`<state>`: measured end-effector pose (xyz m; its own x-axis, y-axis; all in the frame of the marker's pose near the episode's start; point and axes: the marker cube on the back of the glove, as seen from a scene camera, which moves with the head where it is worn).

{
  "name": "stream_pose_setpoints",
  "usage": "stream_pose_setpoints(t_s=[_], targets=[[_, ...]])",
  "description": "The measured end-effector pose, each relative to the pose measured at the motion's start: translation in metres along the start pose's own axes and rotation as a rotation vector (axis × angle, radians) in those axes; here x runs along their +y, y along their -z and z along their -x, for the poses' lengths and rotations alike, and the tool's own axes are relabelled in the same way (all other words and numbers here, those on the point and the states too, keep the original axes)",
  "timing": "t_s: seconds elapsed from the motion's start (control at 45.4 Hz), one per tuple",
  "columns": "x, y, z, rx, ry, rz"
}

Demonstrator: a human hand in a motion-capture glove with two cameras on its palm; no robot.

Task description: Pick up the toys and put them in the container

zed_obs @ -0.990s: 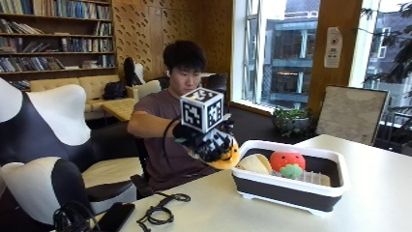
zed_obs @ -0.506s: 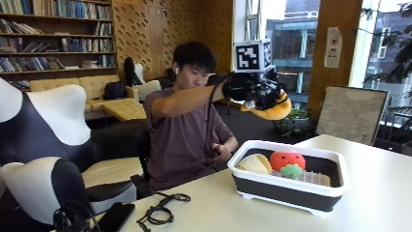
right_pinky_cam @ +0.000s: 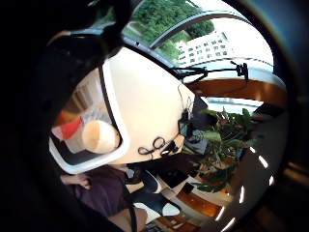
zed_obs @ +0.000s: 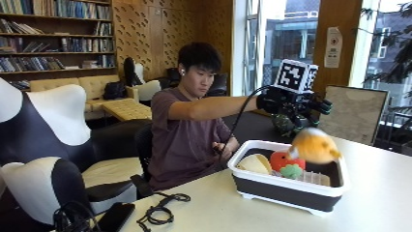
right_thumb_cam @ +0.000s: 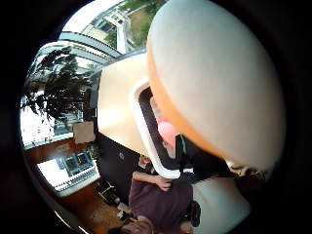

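Half a second ago the orange-and-cream plush toy [zed_obs: 314, 144] sat in the gloved right hand [zed_obs: 293, 104], raised high beside the person's head; now the toy is out of that hand and in the air below it, just above the far rim of the container [zed_obs: 283, 188], and the arm reaches out level over the table [zed_obs: 380, 193]; the fingers are spread and hold nothing; the toy is blurred, so I cannot tell which way its long axis runs, though in the thumb-side palm view its rounded cream belly with an orange edge [right_thumb_cam: 214, 78] fills much of the picture, close to the palm; the container is a white-rimmed, dark-walled tub standing on the pale table, and in it lie a cream toy [zed_obs: 256, 163], a red toy [zed_obs: 283, 159] and a small green one [zed_obs: 291, 171]; the bare left hand [zed_obs: 227, 146] rests near the tub's near end; a black cable [zed_obs: 157, 211] lies coiled on the table edge, well apart from the tub.
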<state>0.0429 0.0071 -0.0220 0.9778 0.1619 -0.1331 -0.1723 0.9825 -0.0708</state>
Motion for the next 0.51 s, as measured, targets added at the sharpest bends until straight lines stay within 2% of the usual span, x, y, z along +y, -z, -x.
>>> stream_pose_setpoints(t_s=[0.242,0.33,0.44,0.506], targets=[[-0.002,-0.004,0.03,-0.14,0.108,-0.044],[-0.002,-0.007,0.032,-0.069,0.206,-0.063],[-0.007,-0.01,0.045,-0.119,0.118,-0.063],[-0.006,-0.013,0.05,-0.131,0.134,-0.065]])
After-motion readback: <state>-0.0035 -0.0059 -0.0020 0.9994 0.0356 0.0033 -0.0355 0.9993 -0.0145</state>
